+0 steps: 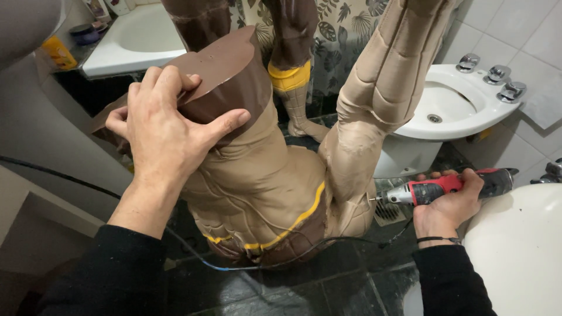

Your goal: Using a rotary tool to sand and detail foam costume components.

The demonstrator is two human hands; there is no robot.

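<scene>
Right fingers [462,178]: wrapped tight round the red and grey rotary tool [445,187], thumb side up, wrist low over the dark floor tiles [345,281].
Tool axis: lay roughly level, long axis left to right, bit end pointed left from the fingers into the tan leg [374,111] of the figure.
Left fingers [175,96]: spread apart and pressed flat on the brown stump [228,70] of the large tan and brown figure [257,187], bracing it.
Figure: lay tipped over just left of the tool tip, legs up and away, torso down toward the floor.
Doing it well: best kept light on the bit, left hand [161,134] firm, black cord [328,241] clear of the tip.
Beyond: white bidet [468,111] behind the tool hand, white basin [134,41] far left.
</scene>
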